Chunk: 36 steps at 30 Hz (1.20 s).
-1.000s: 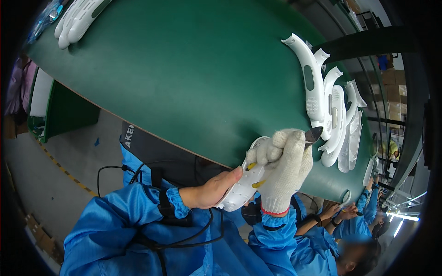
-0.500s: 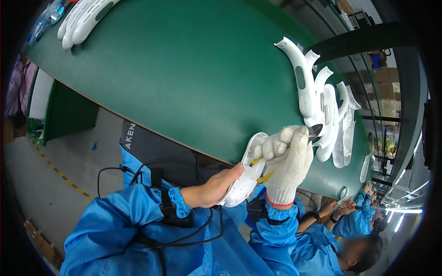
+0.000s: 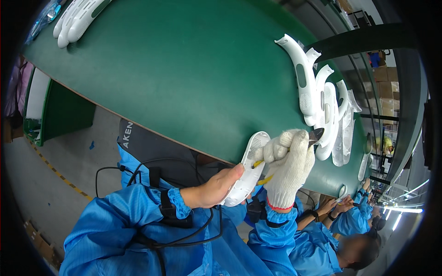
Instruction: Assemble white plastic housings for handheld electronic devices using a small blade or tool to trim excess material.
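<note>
My bare left hand [image 3: 216, 186] grips a white plastic shell [image 3: 244, 187] by its near end. The shell is long and rounded, with a perforated patch at the far end, and its hollow inner side faces up. My right hand [image 3: 290, 163], in a white knitted glove with a red cuff edge, is closed around a pair of yellow-handled pliers [image 3: 266, 179]. Their dark jaws [image 3: 316, 135] stick out on the far right side of the fist, pointing away from the shell. The gloved fingers sit right beside the shell's right edge.
On the green table [image 3: 184, 69], several curved white casings [image 3: 304, 87] lie at the right, and more perforated white parts [image 3: 87, 20] at the far left. A green bin [image 3: 66, 112] stands left of the table. A co-worker in blue [image 3: 317, 244] works at the right.
The shell has shifted and tilted slightly in my left hand. My gloved right hand, with the pliers, has moved a touch to the right. The view has shifted a little.
</note>
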Each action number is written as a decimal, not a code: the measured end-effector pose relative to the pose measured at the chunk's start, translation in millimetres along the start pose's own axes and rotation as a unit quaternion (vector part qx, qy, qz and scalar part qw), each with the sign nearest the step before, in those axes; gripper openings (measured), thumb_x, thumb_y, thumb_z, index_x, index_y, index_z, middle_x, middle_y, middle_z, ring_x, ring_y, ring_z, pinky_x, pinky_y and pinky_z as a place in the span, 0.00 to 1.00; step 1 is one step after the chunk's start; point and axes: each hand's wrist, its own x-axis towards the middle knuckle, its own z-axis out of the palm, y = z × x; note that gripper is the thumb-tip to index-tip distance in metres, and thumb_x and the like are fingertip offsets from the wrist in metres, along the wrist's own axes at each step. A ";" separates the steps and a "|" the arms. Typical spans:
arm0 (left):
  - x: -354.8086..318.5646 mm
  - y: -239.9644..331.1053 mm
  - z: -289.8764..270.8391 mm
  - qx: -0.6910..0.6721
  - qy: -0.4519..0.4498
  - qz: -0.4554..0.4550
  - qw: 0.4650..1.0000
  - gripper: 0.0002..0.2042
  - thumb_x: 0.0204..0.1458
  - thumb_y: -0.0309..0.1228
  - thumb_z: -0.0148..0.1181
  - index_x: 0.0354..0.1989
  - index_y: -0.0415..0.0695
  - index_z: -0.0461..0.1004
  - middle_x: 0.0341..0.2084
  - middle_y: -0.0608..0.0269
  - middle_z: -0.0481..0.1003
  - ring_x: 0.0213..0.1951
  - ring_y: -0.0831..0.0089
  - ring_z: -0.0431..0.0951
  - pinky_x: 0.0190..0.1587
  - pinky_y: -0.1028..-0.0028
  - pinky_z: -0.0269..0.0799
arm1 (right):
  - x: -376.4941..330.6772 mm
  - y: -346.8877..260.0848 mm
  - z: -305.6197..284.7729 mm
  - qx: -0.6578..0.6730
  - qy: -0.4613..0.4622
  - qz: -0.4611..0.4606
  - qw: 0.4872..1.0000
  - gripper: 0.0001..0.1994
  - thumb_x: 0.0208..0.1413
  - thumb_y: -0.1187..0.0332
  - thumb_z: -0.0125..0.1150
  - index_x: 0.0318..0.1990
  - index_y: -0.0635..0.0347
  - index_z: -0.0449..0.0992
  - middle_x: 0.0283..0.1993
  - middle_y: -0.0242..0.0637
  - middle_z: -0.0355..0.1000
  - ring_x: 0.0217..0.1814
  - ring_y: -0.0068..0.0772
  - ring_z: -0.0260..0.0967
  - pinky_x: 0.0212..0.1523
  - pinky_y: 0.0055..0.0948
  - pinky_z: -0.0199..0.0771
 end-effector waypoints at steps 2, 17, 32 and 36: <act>-0.1 -0.6 0.0 0.002 -0.001 0.001 1.000 0.34 0.68 0.57 0.28 0.59 0.36 0.65 0.42 0.54 0.77 0.40 0.70 0.80 0.43 0.70 0.79 | -1.8 -1.9 5.1 -0.003 0.013 -0.001 1.000 0.18 0.68 0.53 0.52 0.33 0.58 0.68 0.20 0.29 0.57 0.18 0.28 0.56 0.19 0.34 0.66; -1.5 2.1 4.2 -0.031 0.012 0.004 0.999 0.31 0.70 0.53 0.31 0.52 0.35 0.70 0.37 0.58 0.76 0.37 0.73 0.78 0.40 0.73 0.76 | 2.7 0.7 -1.2 0.040 -0.012 -0.014 0.999 0.15 0.69 0.60 0.50 0.35 0.64 0.68 0.22 0.34 0.62 0.20 0.29 0.62 0.22 0.35 0.70; -32.7 17.2 -4.6 0.232 -0.078 -0.008 0.970 0.21 0.68 0.37 0.44 0.62 0.36 0.60 0.47 0.57 0.75 0.49 0.72 0.76 0.53 0.70 0.72 | 20.4 2.9 7.1 0.129 -0.042 -0.003 0.991 0.15 0.69 0.58 0.52 0.36 0.62 0.68 0.21 0.30 0.61 0.19 0.25 0.60 0.25 0.34 0.70; -24.9 17.2 -0.8 0.211 -0.028 0.024 0.977 0.17 0.68 0.31 0.41 0.61 0.36 0.58 0.41 0.58 0.74 0.42 0.73 0.76 0.48 0.71 0.74 | 39.6 1.5 24.5 0.102 -0.046 -0.017 0.993 0.18 0.69 0.53 0.50 0.32 0.58 0.67 0.20 0.27 0.57 0.18 0.25 0.54 0.23 0.34 0.67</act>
